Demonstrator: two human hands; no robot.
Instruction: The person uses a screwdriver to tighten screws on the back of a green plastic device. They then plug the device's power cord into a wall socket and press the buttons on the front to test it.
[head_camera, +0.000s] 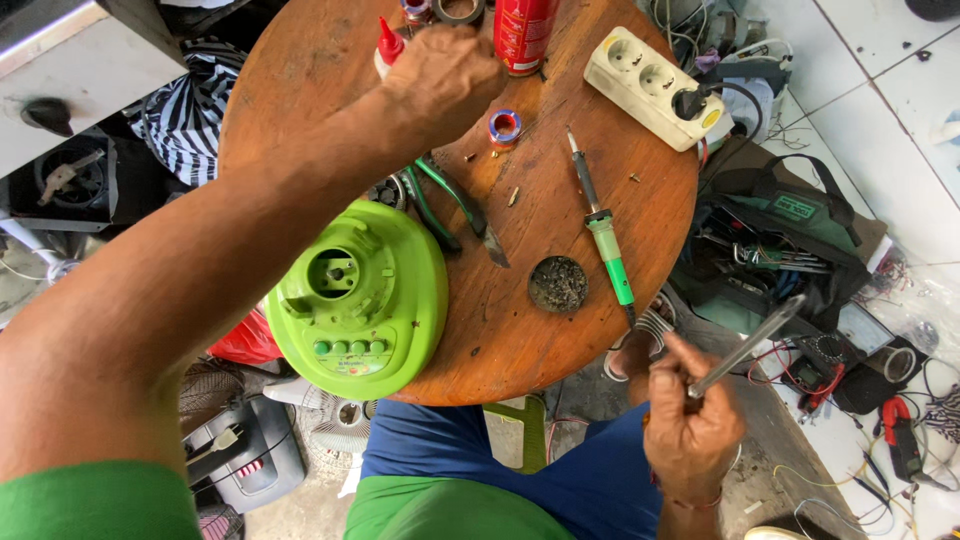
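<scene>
- Left hand (445, 75) is stretched across the round wooden table (540, 340), fingers curled down over a small glue bottle with a red tip (387, 45) at the far edge; the grip itself is hidden under the knuckles, so I cannot tell how tightly it closes.
- That bottle looks light and soft-walled, likely to squash if squeezed; best taken round the body, below the red nozzle.
- Right hand (690, 420) sits low, off the table's near edge, pinching a slim metal rod (745, 345) between thumb and fingers, the rod pointing up and away.
- The rod looks stiff, smooth and probably slippery; a hold near its lower end seems surest.
- Beside the left forearm lies a green round appliance base (360, 300), hard plastic.
- Green-handled pliers (455, 200) and a green-handled soldering iron (603, 235) lie mid-table, well apart from both hands.
</scene>
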